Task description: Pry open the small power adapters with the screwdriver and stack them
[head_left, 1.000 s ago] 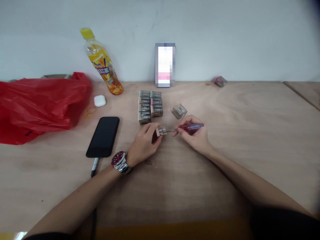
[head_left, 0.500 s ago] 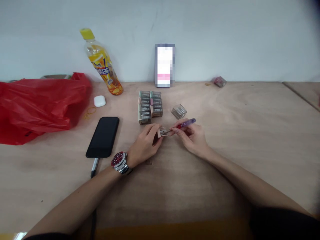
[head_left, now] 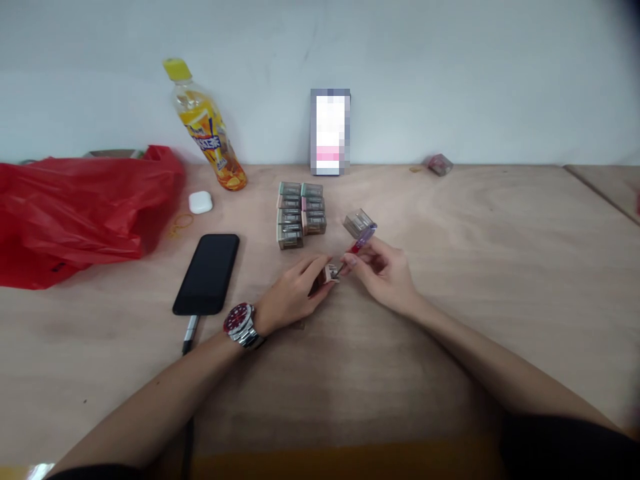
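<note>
My left hand, with a watch on its wrist, pinches a small pencil sharpener with a pale pink edge. In my right hand is a small screwdriver with a red and purple handle. It slants down to the left, and its tip meets the sharpener; the exact contact point is too small to make out. Just behind my right hand lies a clear smoky sharpener case. Several assembled pencil sharpeners stand in two columns beyond my left hand.
At the left are a black phone on a cable, a white earbud case, a red plastic bag and a drink bottle. A lit phone leans against the wall. A pinkish sharpener lies at the back right.
The sharpener has turned and shifted slightly right and down in my left hand. The screwdriver has swung steeper, its handle end moving left and up to overlap the clear case.
</note>
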Motion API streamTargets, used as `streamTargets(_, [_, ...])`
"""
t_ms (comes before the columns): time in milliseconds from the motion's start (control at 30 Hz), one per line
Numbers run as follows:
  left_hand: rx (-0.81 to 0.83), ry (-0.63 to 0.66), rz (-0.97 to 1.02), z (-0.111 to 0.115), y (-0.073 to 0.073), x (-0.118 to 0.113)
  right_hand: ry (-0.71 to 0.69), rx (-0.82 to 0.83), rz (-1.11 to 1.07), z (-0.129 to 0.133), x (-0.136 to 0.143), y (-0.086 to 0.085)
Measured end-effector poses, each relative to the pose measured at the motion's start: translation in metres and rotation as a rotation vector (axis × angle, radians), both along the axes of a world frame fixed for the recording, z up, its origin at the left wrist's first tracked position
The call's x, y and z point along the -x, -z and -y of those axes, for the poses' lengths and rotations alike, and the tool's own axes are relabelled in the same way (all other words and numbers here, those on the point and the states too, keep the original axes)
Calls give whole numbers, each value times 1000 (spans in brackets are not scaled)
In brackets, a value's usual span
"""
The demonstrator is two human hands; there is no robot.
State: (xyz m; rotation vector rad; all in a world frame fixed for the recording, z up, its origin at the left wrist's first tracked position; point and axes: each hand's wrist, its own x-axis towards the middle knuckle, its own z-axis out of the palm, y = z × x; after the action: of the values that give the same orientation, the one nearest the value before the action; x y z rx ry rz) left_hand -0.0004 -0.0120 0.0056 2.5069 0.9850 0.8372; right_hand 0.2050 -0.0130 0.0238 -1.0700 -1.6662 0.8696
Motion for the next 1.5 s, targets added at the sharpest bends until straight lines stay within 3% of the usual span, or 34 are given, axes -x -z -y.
streamTargets(167, [-7, -11, -2, 1, 0, 0, -60, -6, -91, 3, -3, -8])
streamTargets(600, [-39, -20, -9, 1, 1, 0, 67, -109, -143, 6, -4, -15])
streamTargets(867, [-39, -23, -8, 1, 0, -1, 199, -274, 98, 3, -11, -13])
streamTargets(1067, [-20, -23, -23, 0, 0, -1, 51, -291, 153, 5, -17, -25])
streamTargets(1333, [-18, -27, -36, 1, 0, -1, 174, -516, 277, -2, -17, -29])
streamTargets(1500, [-32, -25, -22, 0, 1, -1, 128, -476, 332, -1, -20, -33])
